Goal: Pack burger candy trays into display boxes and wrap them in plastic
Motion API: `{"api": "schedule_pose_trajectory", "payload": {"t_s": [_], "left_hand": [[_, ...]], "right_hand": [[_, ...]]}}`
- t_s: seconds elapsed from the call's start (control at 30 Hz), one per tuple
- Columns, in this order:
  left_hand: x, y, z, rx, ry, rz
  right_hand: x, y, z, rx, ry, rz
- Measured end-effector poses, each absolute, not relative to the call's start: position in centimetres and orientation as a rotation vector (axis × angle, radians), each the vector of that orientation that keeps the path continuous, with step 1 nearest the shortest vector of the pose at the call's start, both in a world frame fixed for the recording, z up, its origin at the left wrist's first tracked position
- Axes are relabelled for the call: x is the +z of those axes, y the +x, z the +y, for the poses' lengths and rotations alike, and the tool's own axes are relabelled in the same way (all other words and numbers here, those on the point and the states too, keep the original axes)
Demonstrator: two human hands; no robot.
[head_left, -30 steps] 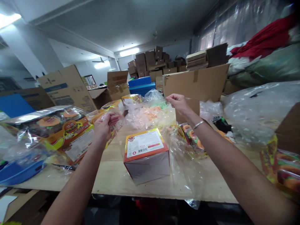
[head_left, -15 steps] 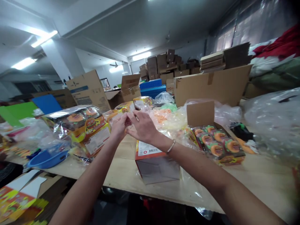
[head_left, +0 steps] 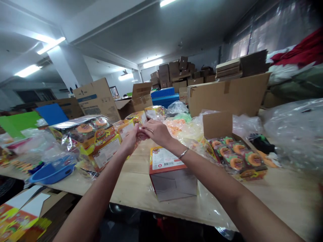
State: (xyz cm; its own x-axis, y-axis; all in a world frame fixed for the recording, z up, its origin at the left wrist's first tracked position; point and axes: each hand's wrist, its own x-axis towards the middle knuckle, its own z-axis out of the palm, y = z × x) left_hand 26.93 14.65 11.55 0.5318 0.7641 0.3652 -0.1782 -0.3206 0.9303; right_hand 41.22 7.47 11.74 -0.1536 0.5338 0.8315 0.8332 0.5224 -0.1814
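Note:
My left hand [head_left: 130, 138] and my right hand [head_left: 158, 131] meet above the middle of the table, fingers closed and pressed together at the tips. Whatever they pinch is hidden or too small to name. Just below my right hand and forearm stands a printed carton [head_left: 174, 183], its white label and barcode facing up. Left of my left hand sits a display box of burger toys [head_left: 101, 141] in clear wrap. To the right, an opened display box [head_left: 238, 156] shows several burger toys in rows, its brown flap raised.
A blue basin [head_left: 51, 171] stands at the table's left edge. Clear plastic bags [head_left: 295, 131] pile up on the right, with more plastic beyond my hands. A large cardboard carton [head_left: 227, 95] stands behind. Flat printed boxes [head_left: 17, 215] lie at lower left.
Both hands stay together, with the fingers slightly shifted and the right wrist a little further right. The view has moved slightly, so the carton shows lower and further right, with more of its label uncovered.

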Motion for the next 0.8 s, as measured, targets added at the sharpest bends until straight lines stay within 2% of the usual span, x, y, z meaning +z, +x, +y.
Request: {"api": "schedule_pose_trajectory", "payload": {"t_s": [0.2,0.37,0.5,0.57,0.73,0.8], "left_hand": [[12.0,25.6,12.9,0.916,2.075,0.449],[11.1,26.4,13.1,1.012,2.007,0.508],[11.0,27.0,13.0,1.063,1.974,0.54],[11.0,27.2,12.8,1.101,1.936,0.544],[10.8,29.1,12.7,1.198,1.946,0.535],[10.8,30.0,13.1,1.282,1.95,0.526]], "right_hand": [[11.9,42.1,7.3,-0.07,-0.998,-1.773],[11.7,41.9,7.0,-0.167,-1.111,-1.714],[11.7,42.7,7.6,-0.101,-1.124,-1.549],[12.1,43.4,8.0,0.009,-1.068,-1.373],[13.7,45.8,6.7,0.547,-0.784,-1.018],[14.0,48.3,4.0,0.556,-0.751,-1.086]]}}
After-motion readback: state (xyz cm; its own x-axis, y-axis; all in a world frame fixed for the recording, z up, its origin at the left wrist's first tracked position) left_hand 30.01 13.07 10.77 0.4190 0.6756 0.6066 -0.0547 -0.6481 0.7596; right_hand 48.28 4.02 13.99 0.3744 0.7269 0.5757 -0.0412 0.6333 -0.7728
